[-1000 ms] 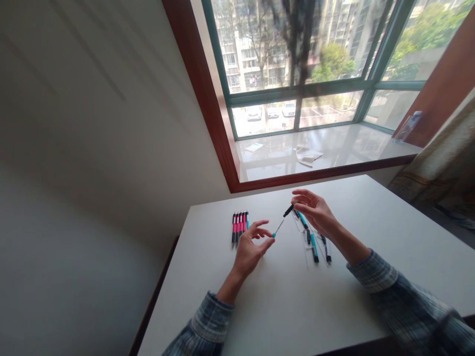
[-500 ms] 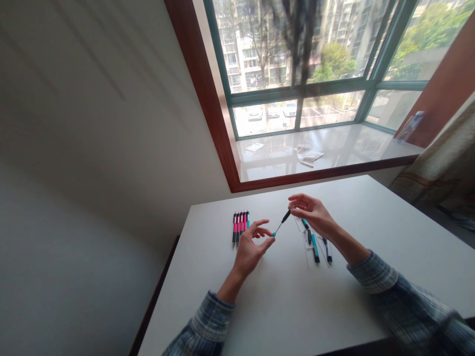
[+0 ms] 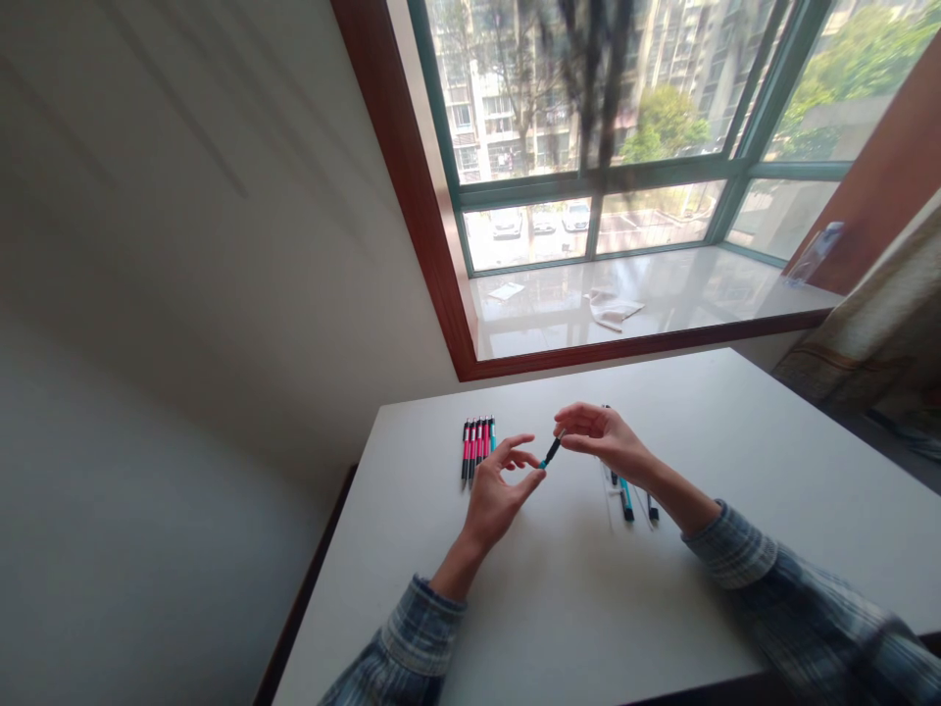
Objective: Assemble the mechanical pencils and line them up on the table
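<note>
1. L hand [image 3: 494, 498]: thumb & index pinched on a small teal piece [image 3: 542, 465]; other fingers spread, off it.
2. R hand [image 3: 610, 439]: fingertips closed round upper end of a slim black part [image 3: 554, 449]; exact grip partly hidden.
3. Key relation: black part's long axis slants, upper R to lower L, its low end pointing at the teal piece; they look to be touching or nearly so, can't tell if joined. Both are up off the tabletop [image 3: 573, 608], btwn the hands. L hand nearer the low end, R hand nearer the top.
4. Loose stuff R of the pair, partly behind R hand & wrist: teal barrel [image 3: 626, 502], dark piece [image 3: 653, 510], thin pale strips, too small to ID.
5. Row of pens [image 3: 466, 456], mostly pink/black, one teal, just beyond L hand, partly covered by it.
</note>
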